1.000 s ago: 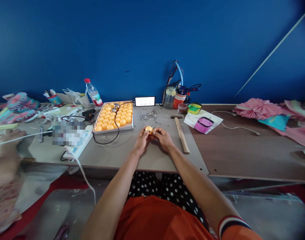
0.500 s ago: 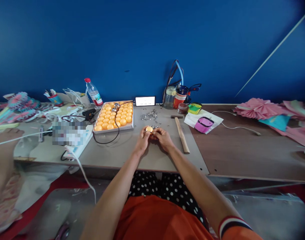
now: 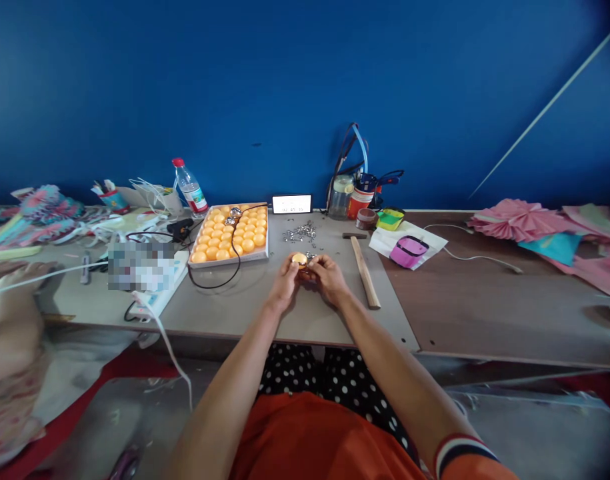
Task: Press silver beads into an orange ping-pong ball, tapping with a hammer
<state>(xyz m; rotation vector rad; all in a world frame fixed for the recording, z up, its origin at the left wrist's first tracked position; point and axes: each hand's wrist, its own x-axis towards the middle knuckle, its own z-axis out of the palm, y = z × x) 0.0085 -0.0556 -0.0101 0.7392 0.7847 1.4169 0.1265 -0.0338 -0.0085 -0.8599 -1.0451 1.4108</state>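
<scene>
Both my hands meet above the grey table mat, near its middle. My left hand (image 3: 285, 283) is closed around an orange ball (image 3: 299, 259), which looks like a table tennis ball. My right hand (image 3: 329, 277) pinches at the ball's right side; what sits between its fingertips is too small to make out. Just beyond the fingers lies a scatter of small shiny metal pieces (image 3: 301, 231). A hammer (image 3: 365, 273) with a wooden handle rests to the right of my right hand. On the left stands a shallow box (image 3: 229, 260) filled with orange balls (image 3: 223, 244), two silvery balls (image 3: 232, 217) on top.
A lit phone display (image 3: 291, 204) leans near the blue wall. Behind stand a glass jar (image 3: 341, 198) and a red cup (image 3: 361, 202). A black cable (image 3: 209, 287) loops by the box. At left are a power strip (image 3: 157, 293) and another person's arm (image 3: 15, 320).
My hands stay together on the orange ball, with only a slight shift of the fingers. The view has moved a little, and the other person's arm at left has shifted.
</scene>
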